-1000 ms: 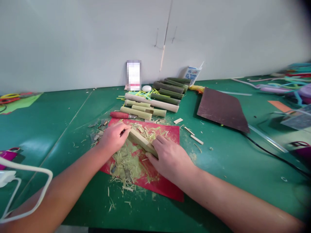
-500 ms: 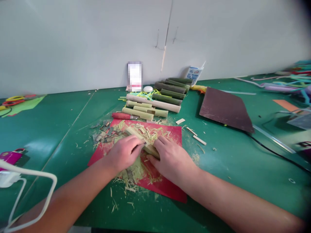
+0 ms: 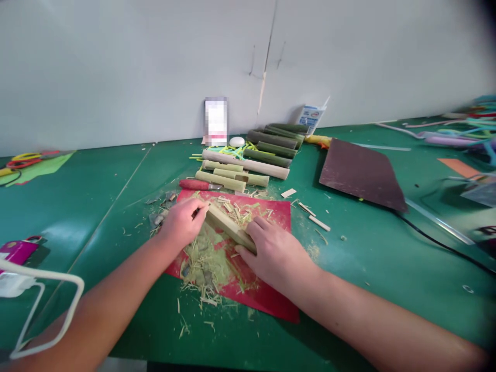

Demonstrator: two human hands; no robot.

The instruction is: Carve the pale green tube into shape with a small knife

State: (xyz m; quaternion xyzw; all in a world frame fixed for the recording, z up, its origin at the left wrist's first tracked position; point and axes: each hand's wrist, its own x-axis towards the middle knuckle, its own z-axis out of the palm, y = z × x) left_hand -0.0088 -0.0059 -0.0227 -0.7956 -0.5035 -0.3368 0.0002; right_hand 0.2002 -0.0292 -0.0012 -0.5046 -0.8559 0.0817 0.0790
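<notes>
Our right hand clasps a long, pale-green bamboo piece over a red sheet strewn with fibrous shavings; our left hand pinches a small dark scrap at the bamboo's far end.

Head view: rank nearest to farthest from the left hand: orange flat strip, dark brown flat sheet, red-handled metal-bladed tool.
1. Red-handled metal-bladed tool: just beyond the left hand.
2. Dark brown flat sheet: well to the right.
3. Orange flat strip: farthest right of the three, past the sheet.
</notes>
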